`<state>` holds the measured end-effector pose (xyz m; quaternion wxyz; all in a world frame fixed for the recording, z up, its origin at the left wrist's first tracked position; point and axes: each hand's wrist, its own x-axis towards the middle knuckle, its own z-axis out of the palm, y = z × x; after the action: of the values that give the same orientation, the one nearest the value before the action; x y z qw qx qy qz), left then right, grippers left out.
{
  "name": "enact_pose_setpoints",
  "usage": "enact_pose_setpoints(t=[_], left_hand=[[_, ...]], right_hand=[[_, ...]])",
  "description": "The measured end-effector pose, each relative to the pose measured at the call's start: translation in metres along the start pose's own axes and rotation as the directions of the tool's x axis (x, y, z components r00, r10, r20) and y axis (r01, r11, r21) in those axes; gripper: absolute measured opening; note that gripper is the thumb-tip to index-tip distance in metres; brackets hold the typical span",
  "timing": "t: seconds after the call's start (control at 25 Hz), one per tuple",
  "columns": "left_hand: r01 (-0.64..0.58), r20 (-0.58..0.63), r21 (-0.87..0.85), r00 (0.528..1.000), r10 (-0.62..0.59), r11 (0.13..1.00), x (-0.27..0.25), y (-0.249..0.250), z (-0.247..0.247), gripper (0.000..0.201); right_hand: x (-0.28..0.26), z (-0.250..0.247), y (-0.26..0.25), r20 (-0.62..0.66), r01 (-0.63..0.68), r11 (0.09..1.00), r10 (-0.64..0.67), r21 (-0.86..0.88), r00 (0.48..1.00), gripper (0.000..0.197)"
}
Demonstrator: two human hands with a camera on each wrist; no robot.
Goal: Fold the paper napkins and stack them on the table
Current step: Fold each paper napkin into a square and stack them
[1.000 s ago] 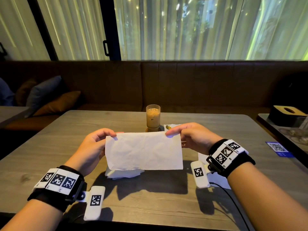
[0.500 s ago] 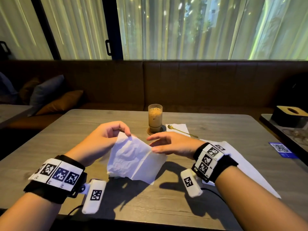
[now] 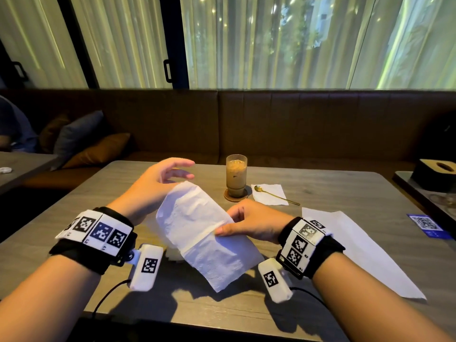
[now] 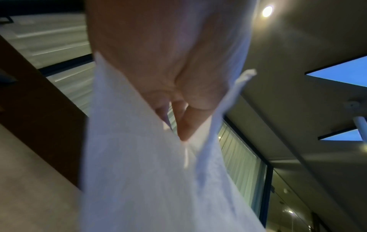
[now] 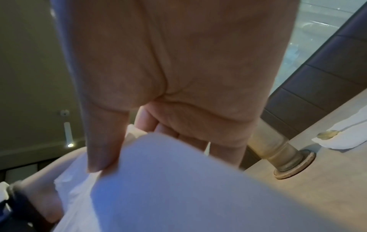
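A white paper napkin (image 3: 197,233) hangs slanted above the grey wooden table (image 3: 320,191), with a crease across its middle. My left hand (image 3: 182,177) holds its upper end; in the left wrist view the thumb meets the fingers on the napkin (image 4: 139,172), while two fingers stick out straight. My right hand (image 3: 223,230) pinches the napkin's right edge at the crease, thumb on top, as the right wrist view shows on the napkin (image 5: 178,180). A small stack of folded napkins (image 3: 172,254) lies on the table beneath, mostly hidden.
A glass of iced coffee (image 3: 236,176) stands on a coaster behind the hands. A gold spoon (image 3: 269,192) lies on a small napkin beside it. A large white sheet (image 3: 357,245) lies at the right, a blue QR card (image 3: 427,224) beyond it.
A second ago both hands held the napkin spread by its top corners. My right hand let go, moved down and now pinches the edge at the crease; the napkin has swung slantwise.
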<state>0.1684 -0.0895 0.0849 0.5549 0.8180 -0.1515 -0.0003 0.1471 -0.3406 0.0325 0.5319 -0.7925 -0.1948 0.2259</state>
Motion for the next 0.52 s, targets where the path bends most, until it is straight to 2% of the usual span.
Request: enact_pose_setpoints(t=[0.08,0.12,0.2,0.28,0.32,0.36,0.44,0.52], left_hand=[[-0.073,-0.226,0.050,0.971,0.083,0.996,0.003,-0.008,0.000,0.045],[-0.126,-0.297,0.066,0.945,0.140,0.990,0.004,-0.010,0.000,0.045],[-0.240,-0.317,0.147,0.908,0.276,0.960,-0.001,-0.010,0.000,0.038],[-0.325,-0.207,0.275,0.899,0.385,0.905,-0.012,-0.005,0.006,0.030],[-0.337,-0.112,0.355,0.911,0.397,0.872,-0.019,-0.001,0.011,0.036],[-0.328,-0.012,0.429,0.930,0.369,0.842,-0.024,0.000,0.016,0.048],[-0.274,0.158,0.526,0.962,0.223,0.805,-0.031,0.000,0.029,0.075],[-0.227,0.283,0.494,0.955,0.091,0.840,-0.034,-0.011,0.041,0.094]], right_hand=[[-0.002,0.000,0.000,-0.043,0.006,1.000,-0.005,0.022,0.999,0.026],[-0.003,-0.002,0.000,-0.074,0.004,1.000,-0.002,0.030,0.997,0.025],[-0.003,-0.004,-0.001,-0.147,-0.006,0.999,0.012,0.041,0.989,0.030],[-0.002,-0.005,0.000,-0.213,-0.018,0.998,0.029,0.054,0.977,0.035],[-0.001,-0.005,0.001,-0.241,-0.013,0.998,0.029,0.065,0.970,0.036],[0.001,-0.004,0.001,-0.265,-0.009,0.997,0.029,0.075,0.964,0.036],[0.004,-0.002,0.003,-0.285,0.007,0.995,0.022,0.099,0.958,0.035],[0.006,0.002,0.003,-0.257,0.039,0.993,-0.008,0.116,0.966,0.034]])
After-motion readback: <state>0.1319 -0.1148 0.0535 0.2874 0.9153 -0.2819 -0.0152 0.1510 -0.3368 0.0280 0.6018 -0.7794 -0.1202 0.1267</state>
